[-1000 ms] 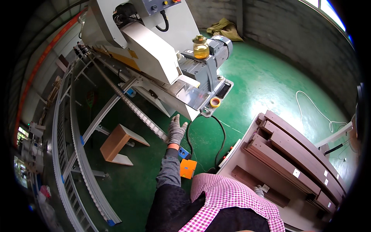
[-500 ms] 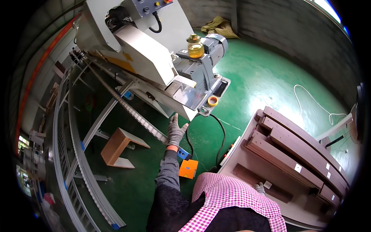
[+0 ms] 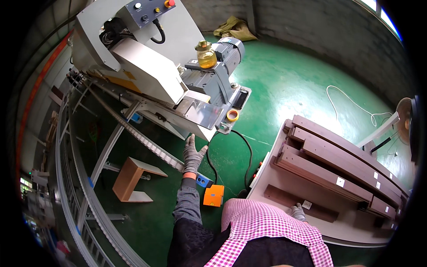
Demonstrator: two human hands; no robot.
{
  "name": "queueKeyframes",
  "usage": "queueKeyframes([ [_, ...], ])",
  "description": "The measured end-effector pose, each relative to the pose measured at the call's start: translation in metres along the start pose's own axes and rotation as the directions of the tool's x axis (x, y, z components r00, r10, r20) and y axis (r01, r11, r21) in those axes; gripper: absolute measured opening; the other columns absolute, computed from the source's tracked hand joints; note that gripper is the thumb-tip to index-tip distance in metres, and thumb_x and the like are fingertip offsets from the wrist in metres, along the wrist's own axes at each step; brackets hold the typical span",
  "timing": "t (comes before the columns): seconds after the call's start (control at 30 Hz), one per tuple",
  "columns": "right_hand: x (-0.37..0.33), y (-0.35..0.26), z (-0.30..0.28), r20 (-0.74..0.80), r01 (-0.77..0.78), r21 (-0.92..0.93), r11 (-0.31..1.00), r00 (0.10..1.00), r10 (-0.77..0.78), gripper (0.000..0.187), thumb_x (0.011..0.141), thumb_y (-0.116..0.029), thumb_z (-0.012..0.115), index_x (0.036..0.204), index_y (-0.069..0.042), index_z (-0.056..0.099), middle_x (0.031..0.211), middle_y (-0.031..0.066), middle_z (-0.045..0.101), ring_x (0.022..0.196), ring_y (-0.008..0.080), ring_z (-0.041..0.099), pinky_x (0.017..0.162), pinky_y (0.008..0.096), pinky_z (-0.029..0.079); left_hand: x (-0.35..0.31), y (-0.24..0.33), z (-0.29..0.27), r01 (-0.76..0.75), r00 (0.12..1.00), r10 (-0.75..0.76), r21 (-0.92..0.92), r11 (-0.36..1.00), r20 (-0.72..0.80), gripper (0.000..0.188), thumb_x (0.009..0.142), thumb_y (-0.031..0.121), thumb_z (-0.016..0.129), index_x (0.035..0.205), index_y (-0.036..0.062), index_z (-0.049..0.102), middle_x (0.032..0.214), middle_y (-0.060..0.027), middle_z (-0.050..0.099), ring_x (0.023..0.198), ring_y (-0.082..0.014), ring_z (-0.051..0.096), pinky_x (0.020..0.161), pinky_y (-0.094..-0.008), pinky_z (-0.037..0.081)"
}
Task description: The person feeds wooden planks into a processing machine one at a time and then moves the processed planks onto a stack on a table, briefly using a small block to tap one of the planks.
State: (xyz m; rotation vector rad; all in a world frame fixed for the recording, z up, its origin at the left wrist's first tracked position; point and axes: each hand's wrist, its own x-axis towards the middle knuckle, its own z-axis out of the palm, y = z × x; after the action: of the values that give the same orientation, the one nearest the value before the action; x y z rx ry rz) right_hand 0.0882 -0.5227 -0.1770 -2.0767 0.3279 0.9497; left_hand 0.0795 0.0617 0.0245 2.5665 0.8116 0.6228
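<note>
My left hand [image 3: 193,155], in a grey knit glove with an orange band at the wrist, reaches forward with fingers apart and nothing in it. It is over the near end of a roller rail [image 3: 165,156], just below the front corner of a grey-white machine [image 3: 147,60]. At my right side, my gloved right hand [image 3: 298,213] has its fingers curled at the near edge of a narrow brown board [image 3: 278,196] with a white label. That board lies flat on a pale table [image 3: 262,205]; the apron partly hides the hand.
Stacked brown boards [image 3: 329,167] fill the table's far side. On the machine are a motor [image 3: 229,53], a jar of yellow liquid [image 3: 207,58] and a tape roll [image 3: 232,115]. An orange box [image 3: 213,196], a black cable [image 3: 250,158] and a wooden piece [image 3: 126,180] are on the green floor.
The whole view has shifted, so the machine appears further left. My left hand stays spread beside the machine's corner; my right hand remains at the brown board.
</note>
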Motion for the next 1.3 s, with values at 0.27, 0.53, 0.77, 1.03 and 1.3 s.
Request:
queueKeyframes([
  [0.27,-0.008,-0.012,-0.005,0.023,-0.023,-0.097,0.995,0.999,0.025,0.061,0.068,-0.031,0.069,0.122,-0.010,0.051,0.143,0.0168,0.024,0.129,0.0333,0.031,0.105,0.0357,0.030,0.000,-0.009,0.004,0.014,1.000,-0.015,-0.063,0.998,-0.022,0.078,0.068,0.030,0.074,0.131,0.0045,0.035,0.128,-0.0201,0.040,0.117,-0.0330,0.042,0.100,-0.0373,0.035],
  [0.53,-0.061,-0.091,-0.014,0.086,0.087,-0.663,0.743,0.996,-0.039,0.063,0.069,-0.033,0.068,0.124,-0.010,0.050,0.143,0.0174,0.023,0.129,0.0333,0.031,0.105,0.0361,0.031,-0.003,-0.013,0.004,0.017,0.999,-0.019,-0.055,0.998,-0.045,0.077,0.068,0.028,0.075,0.130,0.0039,0.036,0.125,-0.0207,0.043,0.115,-0.0334,0.043,0.099,-0.0378,0.035],
  [0.77,-0.005,-0.006,-0.005,0.036,0.037,-0.110,0.993,0.999,-0.033,0.060,0.069,-0.031,0.069,0.122,-0.009,0.051,0.143,0.0173,0.025,0.128,0.0323,0.033,0.104,0.0349,0.032,0.002,-0.005,0.005,0.024,0.999,-0.023,-0.053,0.998,0.022,0.079,0.069,0.030,0.074,0.132,0.0039,0.034,0.128,-0.0208,0.040,0.118,-0.0330,0.041,0.100,-0.0374,0.035],
  [1.03,-0.043,-0.056,-0.010,0.097,0.136,-0.623,0.770,0.991,-0.097,0.061,0.070,-0.030,0.068,0.123,-0.007,0.050,0.143,0.0181,0.023,0.130,0.0324,0.029,0.105,0.0356,0.030,-0.006,-0.013,0.006,-0.031,0.998,0.029,-0.037,0.999,-0.052,0.075,0.067,0.024,0.076,0.129,0.0030,0.038,0.120,-0.0191,0.046,0.110,-0.0311,0.047,0.096,-0.0364,0.038],
  [1.3,-0.041,-0.042,-0.006,0.102,0.152,-0.623,0.767,0.988,-0.113,0.060,0.071,-0.029,0.068,0.123,-0.007,0.049,0.143,0.0181,0.023,0.130,0.0328,0.028,0.105,0.0356,0.030,0.036,0.005,0.000,-0.314,0.948,0.316,0.050,0.948,-0.037,0.075,0.071,0.033,0.072,0.130,0.0044,0.037,0.128,-0.0182,0.042,0.114,-0.0328,0.045,0.099,-0.0377,0.035],
])
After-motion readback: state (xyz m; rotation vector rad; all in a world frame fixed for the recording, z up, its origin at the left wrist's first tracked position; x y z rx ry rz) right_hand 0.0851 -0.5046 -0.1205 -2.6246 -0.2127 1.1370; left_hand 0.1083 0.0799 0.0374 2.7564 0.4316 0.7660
